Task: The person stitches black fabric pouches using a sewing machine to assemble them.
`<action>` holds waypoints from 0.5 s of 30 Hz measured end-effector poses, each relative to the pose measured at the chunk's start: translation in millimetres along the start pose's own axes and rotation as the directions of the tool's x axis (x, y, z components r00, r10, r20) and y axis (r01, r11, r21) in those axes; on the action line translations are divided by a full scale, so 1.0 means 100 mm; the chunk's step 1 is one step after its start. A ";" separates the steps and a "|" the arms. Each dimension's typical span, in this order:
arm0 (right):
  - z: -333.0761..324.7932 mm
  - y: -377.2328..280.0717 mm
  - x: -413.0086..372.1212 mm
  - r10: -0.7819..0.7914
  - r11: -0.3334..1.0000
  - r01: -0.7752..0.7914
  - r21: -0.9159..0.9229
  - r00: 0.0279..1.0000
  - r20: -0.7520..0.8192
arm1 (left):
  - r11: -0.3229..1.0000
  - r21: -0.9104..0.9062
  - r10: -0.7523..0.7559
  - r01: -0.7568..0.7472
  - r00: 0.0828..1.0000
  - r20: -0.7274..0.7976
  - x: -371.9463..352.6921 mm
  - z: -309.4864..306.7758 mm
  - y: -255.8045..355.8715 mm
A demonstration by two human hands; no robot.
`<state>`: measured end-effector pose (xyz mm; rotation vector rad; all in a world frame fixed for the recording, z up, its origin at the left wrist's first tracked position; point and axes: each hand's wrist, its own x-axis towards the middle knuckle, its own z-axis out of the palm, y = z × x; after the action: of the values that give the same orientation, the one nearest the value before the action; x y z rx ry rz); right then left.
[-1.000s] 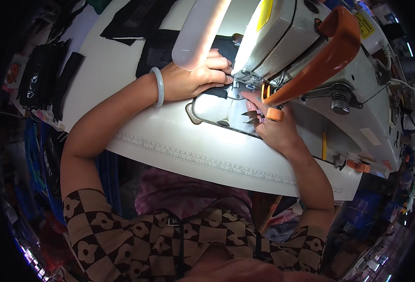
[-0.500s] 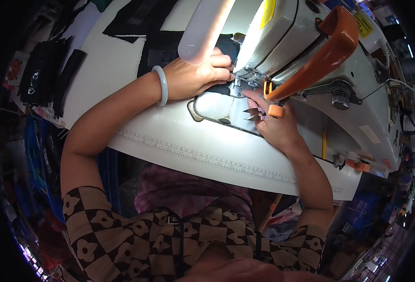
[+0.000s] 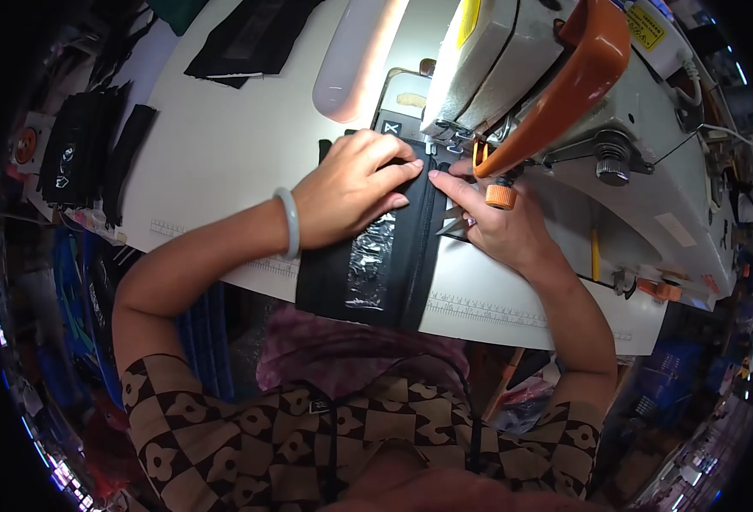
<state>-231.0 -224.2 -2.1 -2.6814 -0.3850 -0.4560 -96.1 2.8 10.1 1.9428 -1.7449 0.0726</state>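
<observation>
A black fabric piece with a shiny clear plastic strip lies lengthwise under the sewing machine's presser foot and hangs over the table's front edge. My left hand rests on its upper part, thumb and index finger apart, pressing it down just left of the foot. My right hand has its index fingertip on the fabric's right edge, close below the foot. Small metal thread snips are tucked in that hand, blades pointing left. Their handles are mostly hidden by the fingers.
The sewing machine head with an orange guard lever stands at the right. A white lamp hangs above the table. More black fabric pieces lie at the upper left and far left. A printed ruler runs along the front edge.
The black fabric has swung from behind the left hand to lie toward me, its plastic strip now showing. My left hand has moved slightly down; the right stays near the foot with the snips.
</observation>
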 end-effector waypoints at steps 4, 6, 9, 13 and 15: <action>0.01 0.00 0.01 -0.059 0.997 0.058 -0.057 0.998 -0.023 | 0.999 -0.034 -0.002 0.001 0.999 -0.036 -0.01 0.07 -0.04; 0.00 0.01 0.01 -0.075 0.994 0.072 -0.086 0.997 -0.030 | 0.999 -0.032 0.009 -0.010 1.000 -0.028 0.01 0.07 -0.08; -0.05 0.00 -0.01 -0.097 0.993 0.100 -0.064 0.994 0.045 | 0.999 -0.028 -0.033 0.034 0.999 0.043 0.05 0.06 -0.12; -0.07 -0.04 -0.02 -0.068 0.995 0.076 -0.069 0.992 0.108 | 0.995 0.096 -0.039 0.037 0.999 0.022 0.00 -0.02 -0.02; -0.07 -0.03 0.00 -0.090 0.992 0.097 -0.078 0.992 0.088 | 0.998 0.064 -0.025 0.027 0.999 -0.023 -0.18 -0.04 0.27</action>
<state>-233.8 -224.2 5.5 -2.7782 -0.5295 -0.3946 -122.7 20.3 16.2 2.0025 -1.7225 0.1427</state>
